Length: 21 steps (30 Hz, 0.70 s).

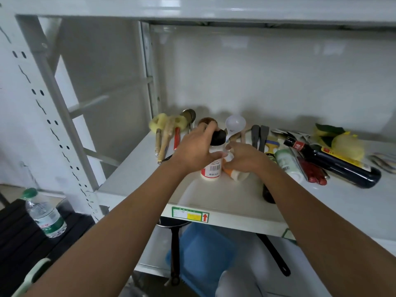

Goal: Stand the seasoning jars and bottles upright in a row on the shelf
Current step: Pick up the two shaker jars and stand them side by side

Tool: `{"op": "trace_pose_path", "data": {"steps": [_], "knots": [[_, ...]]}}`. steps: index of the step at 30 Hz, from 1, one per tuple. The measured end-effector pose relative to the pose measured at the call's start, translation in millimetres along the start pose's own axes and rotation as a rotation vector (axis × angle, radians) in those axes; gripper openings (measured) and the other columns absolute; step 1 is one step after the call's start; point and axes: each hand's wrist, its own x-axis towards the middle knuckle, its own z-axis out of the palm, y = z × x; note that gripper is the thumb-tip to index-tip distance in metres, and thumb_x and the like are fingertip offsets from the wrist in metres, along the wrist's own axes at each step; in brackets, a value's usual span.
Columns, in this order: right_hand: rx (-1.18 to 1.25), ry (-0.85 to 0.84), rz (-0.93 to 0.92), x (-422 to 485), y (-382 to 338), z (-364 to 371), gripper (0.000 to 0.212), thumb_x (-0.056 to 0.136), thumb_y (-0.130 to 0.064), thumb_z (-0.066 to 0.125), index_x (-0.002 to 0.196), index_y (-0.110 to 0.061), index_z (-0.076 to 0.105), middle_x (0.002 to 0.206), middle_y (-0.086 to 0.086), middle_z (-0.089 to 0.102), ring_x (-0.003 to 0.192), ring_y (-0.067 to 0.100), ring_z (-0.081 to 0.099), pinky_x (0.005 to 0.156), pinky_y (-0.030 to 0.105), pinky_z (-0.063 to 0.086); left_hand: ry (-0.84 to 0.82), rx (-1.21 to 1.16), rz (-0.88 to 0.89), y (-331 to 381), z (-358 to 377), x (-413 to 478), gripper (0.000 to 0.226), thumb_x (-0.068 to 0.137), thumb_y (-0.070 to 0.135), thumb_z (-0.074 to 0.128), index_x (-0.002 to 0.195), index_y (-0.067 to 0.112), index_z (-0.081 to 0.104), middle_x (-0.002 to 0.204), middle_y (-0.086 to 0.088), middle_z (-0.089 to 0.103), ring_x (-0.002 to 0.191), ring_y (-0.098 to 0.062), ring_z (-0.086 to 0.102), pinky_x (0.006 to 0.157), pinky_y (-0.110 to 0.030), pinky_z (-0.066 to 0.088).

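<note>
Both hands meet over the middle of the shelf. The person's left hand [196,150] is wrapped around the upper part of a white plastic seasoning jar with a black cap and a barcode label [212,168] — fingers curled over the cap side, thumb across the front — and the jar stands upright on its base. The right hand [244,156] is closed on a smaller white-and-orange jar lying on its side [235,174], just beside the upright one.

The surface is a glossy white metal shelf board [150,168] in a white rack with slotted uprights, against a pale wall. At the back lie yellow sponge brushes with wooden handles [165,129], a white plastic ladle [234,125] and dark grey spatulas [259,137]. To the right, flat on the board, lie a dark glass bottle with a red-and-yellow label [334,161] and a pale green-labelled white bottle [288,165] — both on their sides. Below the rack, at left, a clear water bottle with a green cap [44,213] stands on a black seat.
</note>
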Motion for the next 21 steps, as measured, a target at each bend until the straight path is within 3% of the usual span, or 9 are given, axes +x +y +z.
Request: {"op": "trace_pose_path", "data": {"steps": [3, 6, 9, 13, 15, 16, 19, 21], "knots": [[0.041, 0.060, -0.056, -10, 1, -3, 0.061, 0.090, -0.023, 0.072, 0.146, -0.014, 0.050, 0.126, 0.009, 0.064, 0.116, 0.027, 0.061, 0.082, 0.028, 0.039, -0.049, -0.102, -0.048, 4, -14, 4, 0.047, 0.097, 0.049, 0.064, 0.129, 0.017, 0.052, 0.127, -0.002, 0.058, 0.107, -0.020, 0.058, 0.086, -0.035, 0.046], [0.096, 0.100, -0.104, -17, 1, -9, 0.061, 0.088, -0.020, 0.075, 0.144, -0.015, 0.051, 0.113, 0.001, 0.058, 0.109, 0.024, 0.061, 0.080, 0.027, 0.039, -0.169, -0.245, -0.047, 1, -29, 13, 0.034, 0.101, 0.032, 0.064, 0.128, 0.013, 0.058, 0.128, -0.003, 0.058, 0.114, -0.019, 0.058, 0.089, -0.021, 0.047], [0.108, 0.098, -0.122, -21, -2, -9, 0.060, 0.088, -0.022, 0.076, 0.143, -0.016, 0.052, 0.112, 0.000, 0.057, 0.105, 0.021, 0.059, 0.081, 0.027, 0.040, -0.252, -0.252, -0.036, -3, -39, 16, 0.041, 0.097, 0.019, 0.071, 0.135, 0.014, 0.058, 0.131, 0.000, 0.061, 0.116, -0.013, 0.058, 0.082, -0.001, 0.042], [0.178, 0.142, -0.140, -22, -7, -3, 0.056, 0.086, -0.021, 0.079, 0.137, -0.015, 0.056, 0.122, 0.005, 0.066, 0.110, 0.023, 0.064, 0.083, 0.028, 0.048, -0.230, -0.190, -0.055, -1, -43, 20, 0.046, 0.086, 0.027, 0.083, 0.127, 0.015, 0.065, 0.119, 0.000, 0.069, 0.110, -0.018, 0.065, 0.083, -0.018, 0.048], [0.223, 0.146, -0.150, -22, -9, -3, 0.050, 0.084, -0.016, 0.079, 0.129, -0.017, 0.058, 0.116, 0.000, 0.068, 0.109, 0.022, 0.066, 0.075, 0.023, 0.048, -0.191, -0.098, -0.048, 3, -44, 21, 0.046, 0.083, 0.035, 0.085, 0.120, 0.014, 0.067, 0.111, -0.001, 0.069, 0.101, -0.020, 0.066, 0.077, -0.024, 0.050], [0.249, 0.129, -0.149, -22, -10, -3, 0.049, 0.082, -0.014, 0.080, 0.126, -0.018, 0.059, 0.116, -0.002, 0.069, 0.107, 0.022, 0.067, 0.075, 0.024, 0.049, -0.172, -0.049, -0.042, 6, -44, 20, 0.047, 0.083, 0.038, 0.085, 0.118, 0.013, 0.067, 0.107, -0.001, 0.069, 0.097, -0.021, 0.065, 0.073, -0.024, 0.049], [0.352, 0.106, -0.143, -23, -13, -3, 0.055, 0.075, -0.020, 0.085, 0.125, -0.020, 0.061, 0.120, 0.001, 0.073, 0.107, 0.021, 0.070, 0.093, 0.041, 0.058, -0.092, 0.052, -0.036, 11, -42, 14, 0.052, 0.081, 0.049, 0.084, 0.115, 0.013, 0.066, 0.098, 0.001, 0.063, 0.090, -0.021, 0.061, 0.062, -0.026, 0.042], [0.398, 0.146, -0.161, -24, -14, 0, 0.056, 0.075, -0.030, 0.088, 0.124, -0.021, 0.063, 0.117, -0.001, 0.075, 0.107, 0.018, 0.070, 0.093, 0.040, 0.058, -0.030, 0.066, -0.048, 12, -38, 10, 0.052, 0.078, 0.053, 0.084, 0.109, 0.017, 0.064, 0.091, 0.006, 0.057, 0.084, -0.016, 0.058, 0.058, -0.022, 0.034]]}}
